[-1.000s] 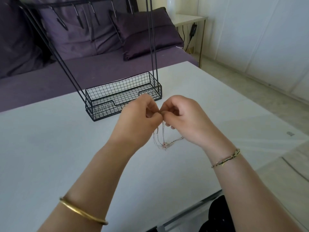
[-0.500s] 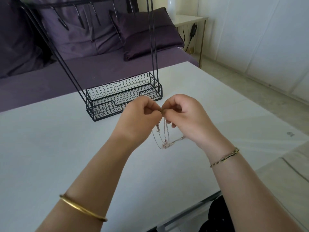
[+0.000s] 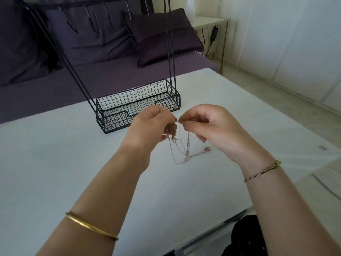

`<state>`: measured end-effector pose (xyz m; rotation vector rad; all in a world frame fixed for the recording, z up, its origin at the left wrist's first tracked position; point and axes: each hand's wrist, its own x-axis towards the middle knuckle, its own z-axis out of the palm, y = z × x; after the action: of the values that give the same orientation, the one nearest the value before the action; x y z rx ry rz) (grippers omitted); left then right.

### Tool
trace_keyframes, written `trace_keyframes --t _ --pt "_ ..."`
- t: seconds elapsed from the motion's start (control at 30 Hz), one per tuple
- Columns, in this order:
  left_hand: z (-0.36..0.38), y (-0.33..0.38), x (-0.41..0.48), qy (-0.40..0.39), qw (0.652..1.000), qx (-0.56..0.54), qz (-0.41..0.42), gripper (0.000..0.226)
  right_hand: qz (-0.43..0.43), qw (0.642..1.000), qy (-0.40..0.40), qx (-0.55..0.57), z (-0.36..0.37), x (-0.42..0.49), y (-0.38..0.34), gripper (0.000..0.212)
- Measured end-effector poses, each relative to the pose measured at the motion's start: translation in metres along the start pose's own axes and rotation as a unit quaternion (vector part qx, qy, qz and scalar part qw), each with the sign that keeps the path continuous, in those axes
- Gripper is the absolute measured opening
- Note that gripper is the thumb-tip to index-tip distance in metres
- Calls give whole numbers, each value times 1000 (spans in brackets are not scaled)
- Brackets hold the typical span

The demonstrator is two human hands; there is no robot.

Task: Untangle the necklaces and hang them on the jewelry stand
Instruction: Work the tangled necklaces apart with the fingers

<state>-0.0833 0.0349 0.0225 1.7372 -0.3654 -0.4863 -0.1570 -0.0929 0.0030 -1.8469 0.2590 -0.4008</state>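
Note:
Thin tangled necklaces [image 3: 181, 150] of pale pink and silver chain hang in loops between my two hands, above the white table [image 3: 73, 163]. My left hand [image 3: 149, 130] pinches the chains at the top and holds a bunched clump of them under its fingers. My right hand [image 3: 206, 128] pinches a strand right beside the left fingertips. A small pendant end [image 3: 206, 149] lies out to the right. The black wire jewelry stand [image 3: 136, 106] is just behind my hands, with a mesh basket base, slanted rods and hooks [image 3: 92, 21] on a top bar.
A purple sofa with a dark cushion [image 3: 162, 36] runs behind the table. A small side table [image 3: 212, 21] with a cable stands at the back right. The table's right edge drops to a pale floor [image 3: 276, 100].
My hands have drawn slightly apart and the right fingers have opened a little. More chain now hangs free between them, and a pendant end has swung out to the right.

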Motion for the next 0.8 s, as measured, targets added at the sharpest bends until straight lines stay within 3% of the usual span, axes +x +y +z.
trace_keyframes --t 0.2,0.33,0.53,0.8 --pt "2 2 0 1 999 -34 -36 15 -10 999 28 -26 0 1 2 22" --pt "1 2 2 8 999 -32 -39 18 -5 999 48 13 2 0 -1 18" --pt "1 1 1 1 1000 -20 -21 17 -33 999 37 19 9 -1 -5 6" --pt "1 -1 3 -18 1000 -4 0 18 -32 998 35 36 9 1 -5 14"
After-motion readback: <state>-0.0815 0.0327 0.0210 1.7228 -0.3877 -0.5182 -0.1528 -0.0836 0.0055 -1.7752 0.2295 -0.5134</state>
